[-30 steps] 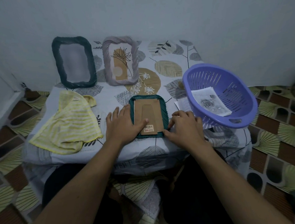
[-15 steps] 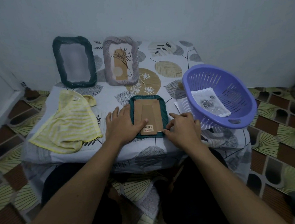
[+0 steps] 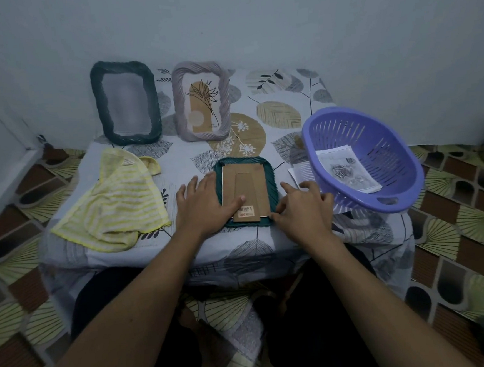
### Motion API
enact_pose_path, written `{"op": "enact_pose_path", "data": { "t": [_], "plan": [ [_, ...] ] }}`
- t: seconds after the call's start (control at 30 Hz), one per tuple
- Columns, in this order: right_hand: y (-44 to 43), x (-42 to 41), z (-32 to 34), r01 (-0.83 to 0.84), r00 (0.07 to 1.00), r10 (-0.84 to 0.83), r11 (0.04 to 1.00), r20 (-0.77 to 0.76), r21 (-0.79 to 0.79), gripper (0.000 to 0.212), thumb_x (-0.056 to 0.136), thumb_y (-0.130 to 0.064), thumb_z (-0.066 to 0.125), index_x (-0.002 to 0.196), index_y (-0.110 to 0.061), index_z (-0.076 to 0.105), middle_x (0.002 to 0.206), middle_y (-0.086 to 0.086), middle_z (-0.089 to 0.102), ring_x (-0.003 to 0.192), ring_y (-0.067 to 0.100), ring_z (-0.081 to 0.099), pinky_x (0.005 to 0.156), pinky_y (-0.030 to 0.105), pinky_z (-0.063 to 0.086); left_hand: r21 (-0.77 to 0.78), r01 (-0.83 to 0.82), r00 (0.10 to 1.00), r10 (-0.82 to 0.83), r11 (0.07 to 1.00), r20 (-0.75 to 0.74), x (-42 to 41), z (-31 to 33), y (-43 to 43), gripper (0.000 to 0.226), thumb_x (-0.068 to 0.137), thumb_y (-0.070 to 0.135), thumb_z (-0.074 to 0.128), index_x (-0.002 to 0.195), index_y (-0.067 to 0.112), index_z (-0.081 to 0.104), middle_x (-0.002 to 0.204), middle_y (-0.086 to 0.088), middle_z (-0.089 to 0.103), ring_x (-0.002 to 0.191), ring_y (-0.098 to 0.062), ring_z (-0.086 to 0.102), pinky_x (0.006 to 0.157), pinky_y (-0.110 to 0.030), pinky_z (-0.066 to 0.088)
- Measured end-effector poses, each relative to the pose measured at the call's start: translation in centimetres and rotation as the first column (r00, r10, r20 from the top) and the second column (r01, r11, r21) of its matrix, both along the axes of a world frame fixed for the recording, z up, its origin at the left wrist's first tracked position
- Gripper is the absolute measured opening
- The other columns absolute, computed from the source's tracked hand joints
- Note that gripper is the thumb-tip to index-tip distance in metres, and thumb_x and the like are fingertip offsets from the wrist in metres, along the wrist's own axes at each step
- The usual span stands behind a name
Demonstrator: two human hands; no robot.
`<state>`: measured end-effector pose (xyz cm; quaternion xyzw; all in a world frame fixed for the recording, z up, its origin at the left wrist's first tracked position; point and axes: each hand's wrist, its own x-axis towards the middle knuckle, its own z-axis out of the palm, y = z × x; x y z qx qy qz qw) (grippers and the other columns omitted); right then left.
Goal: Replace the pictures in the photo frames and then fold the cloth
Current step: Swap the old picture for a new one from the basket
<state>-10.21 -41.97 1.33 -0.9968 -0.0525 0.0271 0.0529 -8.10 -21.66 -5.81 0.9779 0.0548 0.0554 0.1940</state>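
Note:
A teal photo frame (image 3: 268, 169) lies face down at the table's front, its brown cardboard back (image 3: 246, 183) upward. My left hand (image 3: 200, 205) lies flat on the frame's left side, thumb pressing the cardboard. My right hand (image 3: 302, 204) touches the frame's lower right corner with its fingertips. Two frames lean on the wall: a dark green one (image 3: 125, 101) showing a blank pane and a lilac one (image 3: 201, 99) with a plant drawing. A crumpled yellow striped cloth (image 3: 112, 211) lies at the left.
A purple slotted basket (image 3: 390, 131) sits tilted at the table's right with a rose picture (image 3: 347, 169) inside, and white paper (image 3: 299, 171) pokes out beneath it. The small table has a leaf-print cover (image 3: 281, 113). Patterned tile floor surrounds it, and the wall is close behind.
My right hand slid a little toward the frame's lower right corner and spread its fingers. My left hand stayed pressed on the frame.

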Motion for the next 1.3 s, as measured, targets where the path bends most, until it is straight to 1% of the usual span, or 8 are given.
{"op": "enact_pose_path", "data": {
  "t": [0.27,0.63,0.7,0.77,0.83,0.97,1.2,1.3],
  "plan": [
    [0.1,-0.1,-0.4,0.090,0.996,-0.086,0.988,-0.039,0.122,0.017,0.087,-0.045,0.070,0.098,-0.032,0.075,0.144,-0.015,0.054,0.142,0.020,0.027,0.102,0.044,0.025,0.007,0.002,1.000,-0.002,1.000,0.001,0.1,0.0,0.0,0.102,0.077,0.087,0.029,0.155,0.021,0.024,0.160,0.001,0.031,0.149,-0.025,0.019,0.119,-0.052,0.011],
    [0.1,-0.1,0.5,0.060,0.997,-0.061,0.998,-0.042,-0.015,0.029,0.083,-0.058,0.070,0.097,-0.033,0.076,0.151,-0.017,0.044,0.145,0.022,0.024,0.105,0.052,0.025,0.008,-0.007,1.000,0.007,1.000,0.002,0.2,-0.1,0.1,0.101,0.079,0.087,0.032,0.155,0.022,0.024,0.161,0.002,0.030,0.150,-0.025,0.018,0.119,-0.052,0.011],
    [0.0,0.3,0.4,0.114,0.990,-0.108,0.991,-0.093,0.065,0.028,0.081,-0.056,0.073,0.095,-0.033,0.072,0.140,-0.016,0.054,0.144,0.022,0.026,0.106,0.056,0.025,0.008,-0.005,1.000,0.005,1.000,0.006,0.2,-0.2,0.0,0.101,0.079,0.087,0.031,0.155,0.022,0.024,0.161,0.002,0.030,0.149,-0.025,0.019,0.119,-0.052,0.011],
    [-0.2,0.5,0.3,0.174,0.978,-0.151,0.972,-0.143,0.161,0.027,0.079,-0.055,0.076,0.080,-0.033,0.061,0.120,-0.015,0.065,0.140,0.022,0.031,0.104,0.055,0.027,0.004,-0.005,1.000,0.005,1.000,0.007,0.2,-0.2,0.0,0.101,0.078,0.088,0.030,0.155,0.023,0.025,0.161,0.002,0.031,0.149,-0.025,0.019,0.119,-0.052,0.011],
    [-0.2,0.5,0.2,0.202,0.972,-0.168,0.956,-0.166,0.213,0.032,0.078,-0.053,0.078,0.070,-0.032,0.055,0.115,-0.014,0.066,0.137,0.022,0.034,0.104,0.054,0.028,0.000,-0.005,1.000,0.005,1.000,0.007,0.2,-0.2,0.1,0.102,0.076,0.088,0.029,0.155,0.024,0.025,0.160,0.003,0.031,0.149,-0.025,0.019,0.118,-0.052,0.011],
    [-0.2,0.4,0.3,0.252,0.961,-0.207,0.929,-0.184,0.270,0.031,0.079,-0.050,0.079,0.096,-0.025,0.072,0.132,-0.013,0.061,0.141,0.021,0.032,0.108,0.050,0.028,-0.008,-0.010,1.000,0.010,1.000,0.012,0.3,-0.3,0.1,0.100,0.077,0.088,0.031,0.154,0.025,0.025,0.159,0.002,0.033,0.149,-0.026,0.019,0.118,-0.053,0.012],
    [-0.1,0.4,0.4,0.240,0.964,-0.191,0.927,-0.187,0.288,0.033,0.083,-0.048,0.077,0.107,-0.026,0.070,0.133,-0.016,0.059,0.140,0.021,0.030,0.107,0.050,0.026,0.003,-0.013,1.000,0.013,1.000,0.021,0.4,-0.5,0.1,0.098,0.077,0.089,0.032,0.153,0.026,0.027,0.158,0.002,0.034,0.148,-0.026,0.021,0.118,-0.053,0.013],
    [-0.1,0.3,0.2,0.201,0.969,-0.147,0.937,-0.199,0.287,0.040,0.085,-0.046,0.074,0.120,-0.029,0.065,0.133,-0.020,0.058,0.142,0.021,0.025,0.105,0.048,0.026,0.006,-0.013,1.000,0.013,1.000,0.022,0.5,-0.6,0.1,0.100,0.076,0.090,0.030,0.153,0.026,0.027,0.158,0.003,0.035,0.148,-0.026,0.021,0.118,-0.053,0.013]
  ]
}}
